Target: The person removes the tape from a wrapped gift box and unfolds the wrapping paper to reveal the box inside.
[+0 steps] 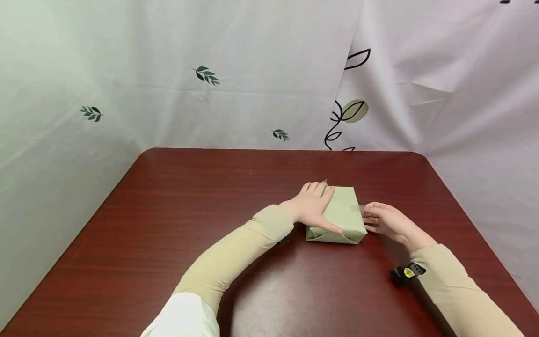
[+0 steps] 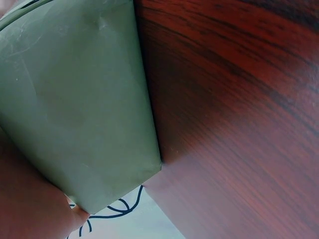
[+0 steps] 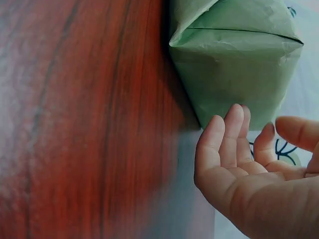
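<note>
Pale leaf-printed cloth (image 1: 252, 105) hangs beyond a reddish-brown table (image 1: 189, 192), where a green wrapped box (image 1: 344, 208) sits right of centre. With fingers and thumb spread wide, the left hand (image 1: 312, 206) rests on the left part of the box's top. Just beside the box's right side, the right hand (image 1: 395, 223) has bent fingers, thumb and forefinger narrowly set; whether they pinch anything, I cannot tell.

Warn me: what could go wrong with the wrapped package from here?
What looks like clear tape beside the right hand could crease or stick crooked. The wrapped package has a folded end with a dark seam, which might loosen. A sideways push might slide it across the table; the left hand lies spread on top.
</note>
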A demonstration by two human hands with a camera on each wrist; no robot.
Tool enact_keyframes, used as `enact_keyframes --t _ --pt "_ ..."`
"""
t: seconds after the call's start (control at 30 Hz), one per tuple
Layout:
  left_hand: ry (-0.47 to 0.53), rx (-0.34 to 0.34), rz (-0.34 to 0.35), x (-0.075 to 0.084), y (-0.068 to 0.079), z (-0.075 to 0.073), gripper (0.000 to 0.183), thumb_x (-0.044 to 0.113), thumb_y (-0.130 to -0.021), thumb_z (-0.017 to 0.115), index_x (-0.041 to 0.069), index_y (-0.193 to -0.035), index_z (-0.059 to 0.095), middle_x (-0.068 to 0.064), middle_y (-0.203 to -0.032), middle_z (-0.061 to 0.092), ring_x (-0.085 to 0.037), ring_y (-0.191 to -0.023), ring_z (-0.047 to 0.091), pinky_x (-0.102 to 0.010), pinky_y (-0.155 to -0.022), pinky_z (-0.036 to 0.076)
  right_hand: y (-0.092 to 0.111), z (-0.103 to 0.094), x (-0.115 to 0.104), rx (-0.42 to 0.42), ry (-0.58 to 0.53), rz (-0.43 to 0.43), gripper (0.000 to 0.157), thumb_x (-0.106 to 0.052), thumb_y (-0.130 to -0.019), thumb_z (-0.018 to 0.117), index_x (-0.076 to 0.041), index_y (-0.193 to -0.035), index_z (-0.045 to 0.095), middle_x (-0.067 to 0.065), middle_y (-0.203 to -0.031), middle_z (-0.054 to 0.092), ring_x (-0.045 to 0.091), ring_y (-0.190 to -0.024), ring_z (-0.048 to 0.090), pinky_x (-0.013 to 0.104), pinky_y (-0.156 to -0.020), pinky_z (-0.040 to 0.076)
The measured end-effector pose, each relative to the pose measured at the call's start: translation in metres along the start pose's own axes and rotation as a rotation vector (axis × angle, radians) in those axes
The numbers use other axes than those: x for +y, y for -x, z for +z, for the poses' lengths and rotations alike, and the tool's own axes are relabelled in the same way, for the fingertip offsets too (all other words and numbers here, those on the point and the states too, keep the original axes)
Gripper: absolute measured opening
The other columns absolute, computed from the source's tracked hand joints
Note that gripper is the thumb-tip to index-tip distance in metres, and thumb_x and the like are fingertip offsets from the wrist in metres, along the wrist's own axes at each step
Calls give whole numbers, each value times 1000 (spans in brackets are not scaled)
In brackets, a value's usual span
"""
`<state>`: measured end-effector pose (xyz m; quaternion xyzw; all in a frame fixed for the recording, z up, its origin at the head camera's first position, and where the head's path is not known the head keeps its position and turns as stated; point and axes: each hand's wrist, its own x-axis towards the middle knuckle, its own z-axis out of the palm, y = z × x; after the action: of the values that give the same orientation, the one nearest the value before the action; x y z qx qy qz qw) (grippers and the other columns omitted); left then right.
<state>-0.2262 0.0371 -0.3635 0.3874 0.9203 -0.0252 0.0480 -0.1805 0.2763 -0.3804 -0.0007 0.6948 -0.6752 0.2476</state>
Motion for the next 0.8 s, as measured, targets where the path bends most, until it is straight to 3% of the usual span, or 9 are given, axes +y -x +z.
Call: enact_keyframes --t 0.1,0.2,0.27,0.33,0.47,0.6,0.8 --pt "-3 5 0 0 0 1 115 85 -69 49 12 -152 17 -13 -152 24 -28 -140 23 -41 -112 19 3 -3 1 15 -55 -13 26 -14 -101 38 -23 -85 56 -10 -87 61 3 -83 61 22 -77 50" --pt "-6 7 1 0 -1 1 115 85 -69 49 12 -152 17 -13 -152 25 -27 -139 23 -41 -112 20 8 -2 0 78 -35 -100 21 -11 -100 40 -19 -88 55 -11 -87 63 2 -82 61 20 -75 51" --pt "-10 8 4 0 -1 2 115 85 -69 48 12 -152 17 -13 -151 25 -27 -139 23 -41 -112 20 11 2 -1 142 95 -189 12 -11 -98 46 -14 -92 56 -13 -87 63 0 -83 60 18 -74 50" --pt "-5 8 6 1 0 1 114 84 -69 49 12 -152 17 -13 -151 25 -28 -139 23 -42 -112 20 15 8 -1 205 300 -276 5 -11 -95 53 -8 -98 56 -14 -89 62 -2 -83 58 16 -73 48" --pt "-2 8 3 0 -1 2 115 84 -69 49 12 -152 17 -13 -151 25 -27 -139 23 -41 -112 20 20 19 -1 241 655 -445 19 -10 -87 67 -3 -103 61 -5 -95 60 -2 -85 57 17 -72 46" --pt "-4 8 -4 0 -1 1 115 85 -69 49 12 -152 17 -13 -151 25 -26 -139 24 -41 -112 20 21 23 1 192 819 -578 25 -7 -78 76 -7 -100 65 3 -102 53 2 -89 55 20 -75 49" --pt "-4 18 -12 0 -1 2 116 85 -68 49 11 -151 18 -15 -151 26 -28 -139 24 -42 -112 21 20 23 2 178 962 -633 38 -13 -68 85 -13 -100 65 1 -104 49 12 -89 53 28 -74 50"
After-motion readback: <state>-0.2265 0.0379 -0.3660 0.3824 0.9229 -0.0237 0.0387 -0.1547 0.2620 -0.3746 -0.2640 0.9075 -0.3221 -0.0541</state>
